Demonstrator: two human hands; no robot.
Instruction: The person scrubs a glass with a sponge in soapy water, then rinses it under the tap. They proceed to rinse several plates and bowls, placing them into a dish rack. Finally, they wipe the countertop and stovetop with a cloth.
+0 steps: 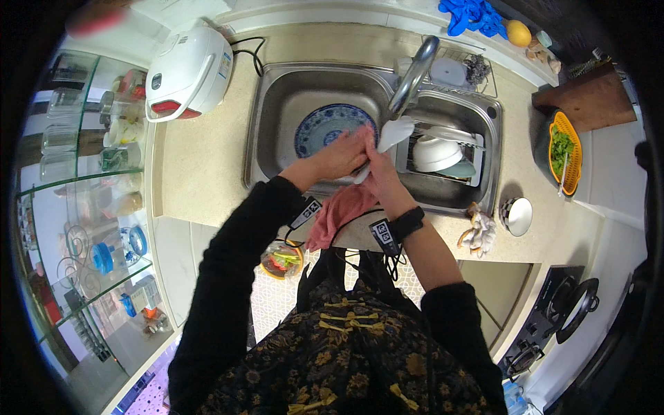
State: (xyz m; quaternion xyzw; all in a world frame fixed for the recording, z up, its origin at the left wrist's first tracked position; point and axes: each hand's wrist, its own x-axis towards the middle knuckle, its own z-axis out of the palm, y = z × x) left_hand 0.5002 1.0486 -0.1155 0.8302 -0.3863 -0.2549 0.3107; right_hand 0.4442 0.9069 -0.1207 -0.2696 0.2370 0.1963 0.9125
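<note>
Over the front of a double steel sink [259, 119], a pink cloth [340, 210] hangs from my hands. My left hand [343, 155] grips its upper part, and my right hand [379, 168] meets it there with the cloth between the fingers. A white spoon-like utensil [397, 132] sticks out past my right hand; its lower part is partly hidden by the hands and cloth. A blue-and-white patterned plate [316, 124] lies in the left basin. White bowls [436, 153] and a pale green dish [459, 169] stand on a rack in the right basin.
The chrome faucet [415, 75] arches over the sink's middle. A white rice cooker [189, 72] is at the left. At the right are a checkered cup [516, 216], a crumpled cloth [478, 231], a yellow basket of greens [559, 171] and a gas stove [544, 306].
</note>
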